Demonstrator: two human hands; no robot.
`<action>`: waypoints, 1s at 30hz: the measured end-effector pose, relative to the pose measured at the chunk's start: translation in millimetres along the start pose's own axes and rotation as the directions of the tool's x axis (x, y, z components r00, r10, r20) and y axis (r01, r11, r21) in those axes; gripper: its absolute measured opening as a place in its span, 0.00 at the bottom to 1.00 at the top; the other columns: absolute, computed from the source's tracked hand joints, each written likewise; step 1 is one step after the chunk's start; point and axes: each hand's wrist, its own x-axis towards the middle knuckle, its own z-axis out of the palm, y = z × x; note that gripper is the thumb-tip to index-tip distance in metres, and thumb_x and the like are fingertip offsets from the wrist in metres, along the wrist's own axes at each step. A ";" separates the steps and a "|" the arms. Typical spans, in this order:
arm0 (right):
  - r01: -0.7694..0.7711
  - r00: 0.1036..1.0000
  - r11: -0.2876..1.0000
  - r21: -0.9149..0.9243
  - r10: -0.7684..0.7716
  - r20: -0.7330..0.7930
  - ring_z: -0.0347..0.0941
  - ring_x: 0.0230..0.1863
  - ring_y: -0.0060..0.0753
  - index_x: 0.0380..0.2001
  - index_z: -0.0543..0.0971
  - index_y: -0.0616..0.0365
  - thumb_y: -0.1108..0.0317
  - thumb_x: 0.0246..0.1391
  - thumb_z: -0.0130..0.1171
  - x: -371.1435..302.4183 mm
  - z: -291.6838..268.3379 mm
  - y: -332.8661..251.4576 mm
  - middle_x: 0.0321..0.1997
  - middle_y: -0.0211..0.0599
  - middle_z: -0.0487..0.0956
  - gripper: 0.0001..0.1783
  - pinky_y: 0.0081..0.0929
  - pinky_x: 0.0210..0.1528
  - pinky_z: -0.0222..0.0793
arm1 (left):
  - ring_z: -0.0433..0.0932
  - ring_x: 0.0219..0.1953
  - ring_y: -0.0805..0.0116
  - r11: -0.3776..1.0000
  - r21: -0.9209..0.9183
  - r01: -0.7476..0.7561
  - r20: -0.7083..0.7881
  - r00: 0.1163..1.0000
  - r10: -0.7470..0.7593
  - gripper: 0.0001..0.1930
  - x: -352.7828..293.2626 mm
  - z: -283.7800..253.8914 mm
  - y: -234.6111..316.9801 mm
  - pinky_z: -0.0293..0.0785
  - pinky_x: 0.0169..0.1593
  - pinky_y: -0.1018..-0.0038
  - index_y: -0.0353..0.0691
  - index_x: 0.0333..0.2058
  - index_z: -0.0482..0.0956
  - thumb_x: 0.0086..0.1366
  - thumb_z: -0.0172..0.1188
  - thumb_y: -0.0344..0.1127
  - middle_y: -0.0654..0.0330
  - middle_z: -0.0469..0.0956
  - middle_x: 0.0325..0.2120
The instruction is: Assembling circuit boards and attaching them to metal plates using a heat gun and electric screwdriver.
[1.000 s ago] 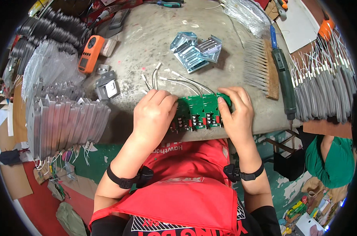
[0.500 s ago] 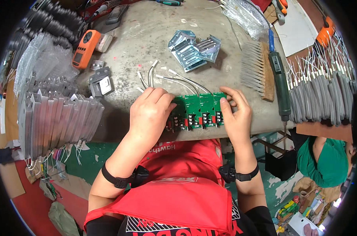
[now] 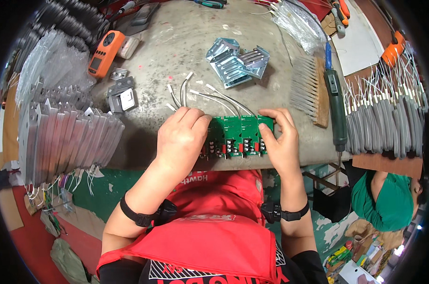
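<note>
A green circuit board panel [image 3: 232, 127], with red and black parts along its near edge, lies at the table's front edge. My left hand [image 3: 183, 135] grips its left end, fingers closed and partly hiding it. At the other end, my right hand [image 3: 281, 139] pinches the board's right corner between thumb and fingers. White-tipped grey and black wires [image 3: 219, 98] run from the board's far edge onto the table. Beyond them sit several shiny metal brackets [image 3: 235, 66] in a loose pile.
Stacked grey metal housings [image 3: 67, 142] line the left, near an orange meter [image 3: 106, 53] and small heatsinks [image 3: 120, 86]. To the right are a wooden brush [image 3: 318, 90], a dark green electric screwdriver [image 3: 335, 104] and wired grey parts [image 3: 384, 123]. A person in green [image 3: 382, 199] sits at the right.
My right thumb and fingers have shifted a little left on the board's corner. My left hand keeps its hold. The whole view has shifted slightly.
</note>
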 end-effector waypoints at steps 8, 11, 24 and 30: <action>-0.011 1.000 0.998 -0.054 0.013 0.021 0.73 0.43 0.43 0.39 0.78 0.61 0.78 0.47 0.60 -0.8 -4.4 -9.5 0.38 0.40 0.76 0.12 0.32 0.48 0.67 | 0.74 0.37 0.58 0.989 -0.117 -0.088 0.020 0.996 0.091 0.15 17.0 6.4 15.0 0.72 0.41 0.65 0.40 0.35 0.79 0.44 0.66 0.24 0.61 0.76 0.33; -0.018 1.000 0.999 -0.036 0.018 0.016 0.73 0.44 0.43 0.39 0.79 0.60 0.76 0.47 0.61 -1.7 -3.4 -6.1 0.39 0.40 0.76 0.13 0.33 0.48 0.67 | 0.73 0.37 0.57 0.983 -0.157 -0.091 0.066 0.993 0.102 0.15 28.5 15.1 22.5 0.71 0.41 0.64 0.40 0.34 0.79 0.44 0.66 0.25 0.60 0.75 0.32; -0.086 0.995 0.987 0.138 0.091 -0.032 0.74 0.40 0.40 0.43 0.78 0.59 0.73 0.52 0.58 -3.1 -2.7 4.6 0.39 0.39 0.77 0.13 0.32 0.45 0.69 | 0.72 0.38 0.54 0.983 -0.178 -0.053 0.166 0.983 0.083 0.12 43.1 25.5 31.6 0.71 0.41 0.62 0.40 0.32 0.75 0.47 0.66 0.26 0.58 0.72 0.31; -0.017 0.999 0.999 -0.040 0.015 -0.042 0.74 0.39 0.40 0.42 0.78 0.58 0.77 0.48 0.57 -2.5 -2.2 -2.4 0.38 0.39 0.77 0.15 0.32 0.45 0.69 | 0.73 0.39 0.53 0.979 -0.198 -0.052 0.191 0.977 0.090 0.12 42.9 27.1 26.8 0.72 0.41 0.62 0.40 0.32 0.75 0.48 0.66 0.27 0.57 0.72 0.32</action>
